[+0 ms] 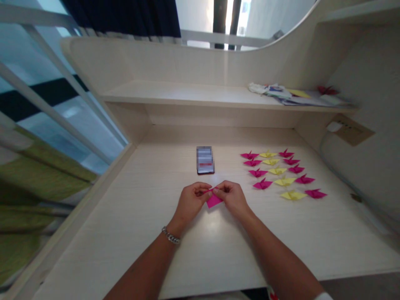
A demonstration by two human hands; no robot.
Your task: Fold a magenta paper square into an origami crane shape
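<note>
Between my two hands is a small pink sheet of origami paper, partly folded, its lower corner hanging towards me. My left hand pinches its left side with thumb and fingers; a chain bracelet is on that wrist. On the right edge, my right hand grips the same paper, thumb near the top middle. The fingers cover the paper's upper part, so its folds there are hidden. To the right lie folded paper cranes in columns, pink ones on either side of yellow ones.
A phone lies on the desk just beyond my hands. Papers and a wrapper rest on the shelf at the back. A plug and cable run along the right wall. White rails border the left side.
</note>
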